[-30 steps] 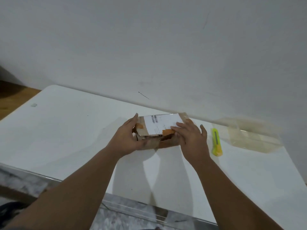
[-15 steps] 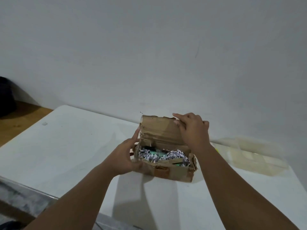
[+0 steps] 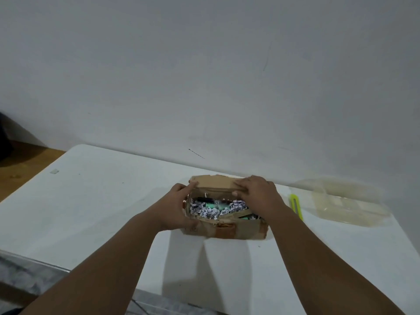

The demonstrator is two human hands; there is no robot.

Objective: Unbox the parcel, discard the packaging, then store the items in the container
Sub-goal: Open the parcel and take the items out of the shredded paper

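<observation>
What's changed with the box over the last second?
The cardboard box went from closed to open: the right hand swung its lid back toward the wall, exposing shredded paper and green items. The left hand still steadies the box's left side.

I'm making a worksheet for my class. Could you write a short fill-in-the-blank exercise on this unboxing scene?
1. The cardboard box on the table is ____, showing shredded paper inside.
2. Both hands, left hand and right hand, grip the box's ____.
3. The yellow cutter lies to the ____ of the box.
4. Beyond the cutter sits a clear plastic ____.

Missing words: open; lid; right; container
</observation>
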